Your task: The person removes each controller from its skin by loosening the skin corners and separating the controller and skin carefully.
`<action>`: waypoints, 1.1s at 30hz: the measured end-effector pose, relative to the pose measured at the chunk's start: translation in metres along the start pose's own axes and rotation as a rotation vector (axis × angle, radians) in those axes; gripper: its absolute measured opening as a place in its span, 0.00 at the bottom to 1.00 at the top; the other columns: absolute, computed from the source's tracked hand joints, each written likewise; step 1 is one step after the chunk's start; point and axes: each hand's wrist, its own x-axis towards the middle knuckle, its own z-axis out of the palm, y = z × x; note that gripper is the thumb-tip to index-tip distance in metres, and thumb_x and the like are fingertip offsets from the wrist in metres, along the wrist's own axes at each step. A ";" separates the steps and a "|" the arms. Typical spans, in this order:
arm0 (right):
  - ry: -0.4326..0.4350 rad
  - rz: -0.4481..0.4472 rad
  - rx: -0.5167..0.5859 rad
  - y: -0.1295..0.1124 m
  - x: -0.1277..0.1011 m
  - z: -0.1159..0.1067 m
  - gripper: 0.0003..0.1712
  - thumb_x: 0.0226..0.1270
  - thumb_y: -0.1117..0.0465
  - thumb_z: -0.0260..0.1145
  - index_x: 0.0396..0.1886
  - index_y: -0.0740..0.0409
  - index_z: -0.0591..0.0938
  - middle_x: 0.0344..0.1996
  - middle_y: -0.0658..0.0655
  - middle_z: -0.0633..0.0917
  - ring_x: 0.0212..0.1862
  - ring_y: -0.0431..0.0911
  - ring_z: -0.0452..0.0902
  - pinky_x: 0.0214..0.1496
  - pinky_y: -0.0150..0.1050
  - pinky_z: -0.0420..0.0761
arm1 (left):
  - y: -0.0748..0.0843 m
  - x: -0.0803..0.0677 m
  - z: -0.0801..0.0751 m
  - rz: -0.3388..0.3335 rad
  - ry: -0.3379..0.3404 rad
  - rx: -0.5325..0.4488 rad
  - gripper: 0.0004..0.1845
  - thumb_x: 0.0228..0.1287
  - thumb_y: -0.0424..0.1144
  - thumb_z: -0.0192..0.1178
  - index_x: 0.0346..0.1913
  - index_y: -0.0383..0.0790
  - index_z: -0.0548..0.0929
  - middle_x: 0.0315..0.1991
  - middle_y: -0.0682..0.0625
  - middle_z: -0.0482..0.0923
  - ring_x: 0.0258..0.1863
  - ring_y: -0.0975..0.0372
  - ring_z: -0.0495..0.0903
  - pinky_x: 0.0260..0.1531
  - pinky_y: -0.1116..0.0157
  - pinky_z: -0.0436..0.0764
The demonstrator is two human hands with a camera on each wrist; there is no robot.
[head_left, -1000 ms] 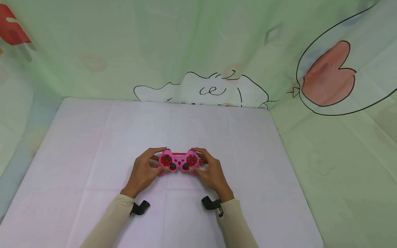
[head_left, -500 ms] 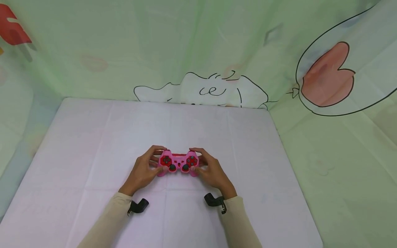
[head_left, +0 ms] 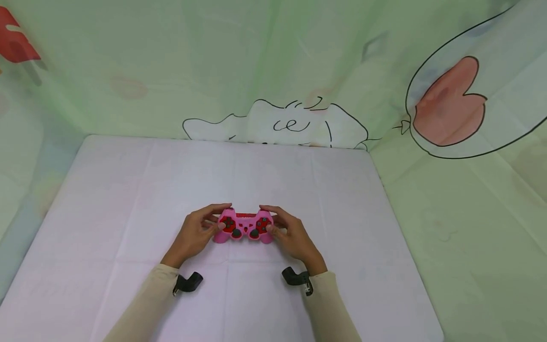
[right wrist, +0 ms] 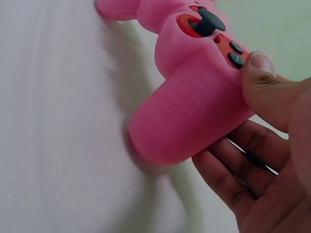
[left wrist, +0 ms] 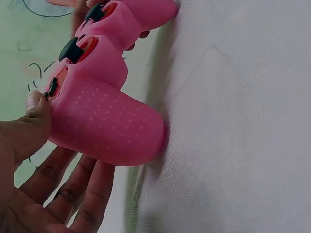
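Pink, dimpled rubbery gamepad (head_left: 244, 226) with rounded grips is grasped by both hands, left (head_left: 193, 236) and right (head_left: 293, 237).

left hand (head_left: 194, 232), right hand (head_left: 292, 235), fingers curled, thumbs up

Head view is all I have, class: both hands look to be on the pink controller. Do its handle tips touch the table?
Observer: Yes. In the left wrist view the pink controller has its handle tip pressed on the white cloth.
Operator: And the thumbs?
Observer: The left hand has its thumb at the edge of the d-pad.
Operator: The other one?
Observer: The right hand has its thumb beside the dark face buttons, fingers curled under the grip.
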 end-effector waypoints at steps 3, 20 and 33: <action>0.018 -0.014 0.010 -0.001 0.001 0.000 0.33 0.74 0.59 0.70 0.76 0.36 0.75 0.68 0.49 0.83 0.61 0.49 0.87 0.68 0.54 0.83 | 0.002 0.000 0.000 0.015 0.018 -0.011 0.27 0.71 0.42 0.71 0.71 0.51 0.81 0.67 0.52 0.84 0.55 0.57 0.87 0.54 0.58 0.87; 0.009 -0.049 0.014 -0.003 0.003 0.001 0.29 0.80 0.57 0.64 0.76 0.35 0.75 0.69 0.48 0.83 0.66 0.48 0.83 0.70 0.53 0.80 | 0.005 0.001 -0.005 0.023 0.011 -0.003 0.23 0.74 0.42 0.68 0.70 0.53 0.82 0.67 0.54 0.84 0.59 0.57 0.86 0.56 0.56 0.86; -0.010 -0.053 0.066 -0.008 0.006 -0.002 0.22 0.86 0.53 0.56 0.74 0.40 0.78 0.71 0.46 0.81 0.76 0.45 0.74 0.79 0.50 0.71 | 0.010 0.005 -0.007 -0.005 -0.056 0.033 0.20 0.81 0.46 0.60 0.71 0.58 0.81 0.68 0.55 0.83 0.66 0.55 0.82 0.61 0.48 0.82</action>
